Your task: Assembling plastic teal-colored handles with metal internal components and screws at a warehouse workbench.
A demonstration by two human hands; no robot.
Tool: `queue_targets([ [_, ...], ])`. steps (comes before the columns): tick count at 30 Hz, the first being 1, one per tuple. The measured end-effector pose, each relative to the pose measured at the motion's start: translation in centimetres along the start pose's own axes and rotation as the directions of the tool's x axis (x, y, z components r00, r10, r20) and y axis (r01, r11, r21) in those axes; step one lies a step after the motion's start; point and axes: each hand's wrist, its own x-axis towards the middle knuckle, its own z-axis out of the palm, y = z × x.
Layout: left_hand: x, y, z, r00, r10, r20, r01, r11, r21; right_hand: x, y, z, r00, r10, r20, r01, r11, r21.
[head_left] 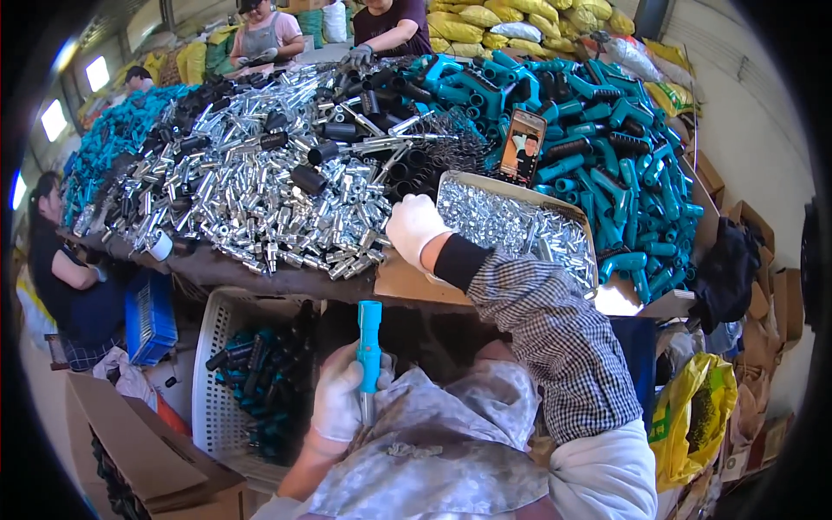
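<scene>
In a white glove, my left hand (340, 394) is wrapped round a teal plastic tubular part (370, 347), held upright above my lap. A silver metal rod (367, 409) shows at its lower end. My right hand (418, 227), also gloved in white, is at the table's near edge between the heap of silver metal fittings (286, 208) and a tray (592, 276) of small metal pieces. Its fingers are curled, and whatever they may hold is hidden. Below my right wrist lies a piece of cardboard (407, 279).
A phone (523, 147) leans behind the tray, before a heap of teal handles (628, 165). Black sleeves (308, 179) lie among the fittings. A white basket (208, 390) of teal-and-black parts stands left of my legs, beside a cardboard box (147, 442). Several people are around the table.
</scene>
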Motion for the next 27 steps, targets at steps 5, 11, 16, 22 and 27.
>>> queue_targets([
  [5,0.4,-1.0,-1.6,0.997,0.029,0.075,-0.030,0.999,0.013,0.3,0.4,-0.4,0.996,-0.074,0.048,0.074,0.997,-0.005],
  [11,0.1,0.6,0.6,0.997,-0.031,-0.071,0.035,0.998,0.061,-7.7,2.5,-4.2,0.877,0.290,-0.384,0.041,0.750,0.660],
  [16,1.7,-1.2,0.3,0.993,-0.022,0.117,-0.003,0.977,0.211,-18.2,1.2,-0.1,0.939,0.344,-0.013,0.074,-0.164,0.984],
  [22,1.7,-1.7,2.8,0.950,-0.257,0.176,0.152,0.876,0.459,-23.4,-0.6,3.5,0.867,0.487,-0.103,0.243,-0.234,0.941],
  [27,2.0,-2.2,5.0,0.910,-0.355,0.212,0.167,0.786,0.596,-26.1,0.0,5.1,0.845,0.529,-0.077,0.279,-0.314,0.907],
])
